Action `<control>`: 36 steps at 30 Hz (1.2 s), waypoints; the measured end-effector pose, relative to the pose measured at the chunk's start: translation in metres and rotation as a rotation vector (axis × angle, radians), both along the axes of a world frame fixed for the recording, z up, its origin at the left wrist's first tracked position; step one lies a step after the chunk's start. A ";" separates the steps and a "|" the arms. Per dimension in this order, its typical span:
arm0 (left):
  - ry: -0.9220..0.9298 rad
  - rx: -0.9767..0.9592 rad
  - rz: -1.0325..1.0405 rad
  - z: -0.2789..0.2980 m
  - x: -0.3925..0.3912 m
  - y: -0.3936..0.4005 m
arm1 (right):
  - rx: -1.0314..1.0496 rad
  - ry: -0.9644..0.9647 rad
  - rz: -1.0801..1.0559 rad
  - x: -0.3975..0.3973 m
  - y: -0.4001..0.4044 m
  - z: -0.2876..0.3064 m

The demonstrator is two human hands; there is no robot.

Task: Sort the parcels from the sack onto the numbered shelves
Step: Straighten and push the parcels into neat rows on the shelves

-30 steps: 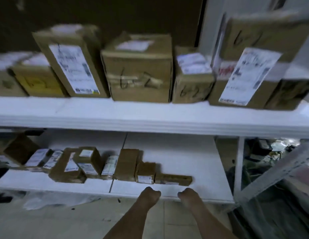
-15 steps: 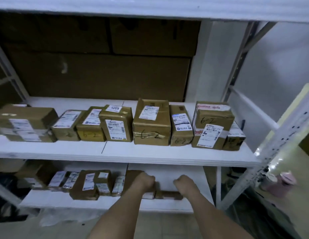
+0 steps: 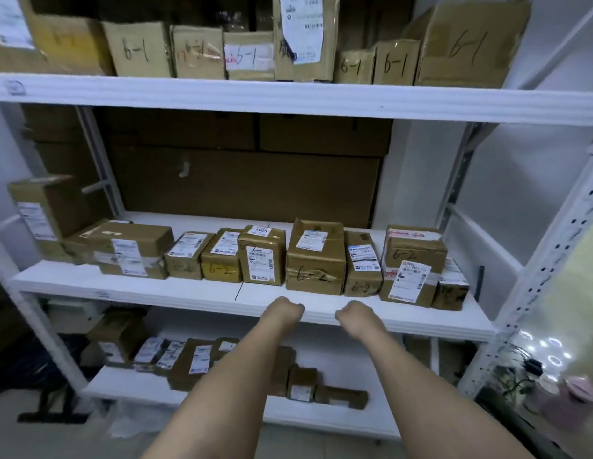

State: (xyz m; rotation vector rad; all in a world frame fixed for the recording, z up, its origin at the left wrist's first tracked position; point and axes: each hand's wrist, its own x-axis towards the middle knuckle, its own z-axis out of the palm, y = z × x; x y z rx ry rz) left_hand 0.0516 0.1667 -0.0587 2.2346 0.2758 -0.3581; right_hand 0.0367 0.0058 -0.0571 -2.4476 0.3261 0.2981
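On the white rack in front of the person, three shelves already carry parcels. The top shelf holds a row of boxes marked 6-1 in pen. The middle shelf holds a closely packed row marked 6-2, running from a long box at the left to a small stack at the right, with bare board left along the front edge. The bottom shelf has a cluster of smaller parcels, some leaning or overlapping, and open board to the right of them.

Both arms reach forward at the level of the middle shelf's front edge. The left hand and the right hand are seen from behind with fingers curled under; no parcel shows in either, and neither clearly touches the board. Whether anything small is tucked inside a fist cannot be told from this angle.

The sack is out of sight, so how many parcels remain in it cannot be judged. From the filled rows, a good share of the sorting looks done, and with apparently nothing in hand the person seems to be between parcels. What is left is likely to fetch the next one, read its number and set it on the matching shelf.
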 end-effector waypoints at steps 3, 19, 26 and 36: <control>-0.030 0.019 0.056 0.023 -0.013 0.006 | -0.014 -0.056 0.029 -0.007 0.003 0.020; -0.475 0.141 0.215 0.170 -0.029 0.090 | -0.234 -0.451 0.118 -0.014 0.087 0.150; -0.657 0.241 0.138 0.224 -0.008 0.174 | -0.256 -0.690 0.054 0.002 0.173 0.212; -0.897 0.395 0.102 0.269 0.032 0.282 | -0.266 -0.905 0.004 0.036 0.303 0.259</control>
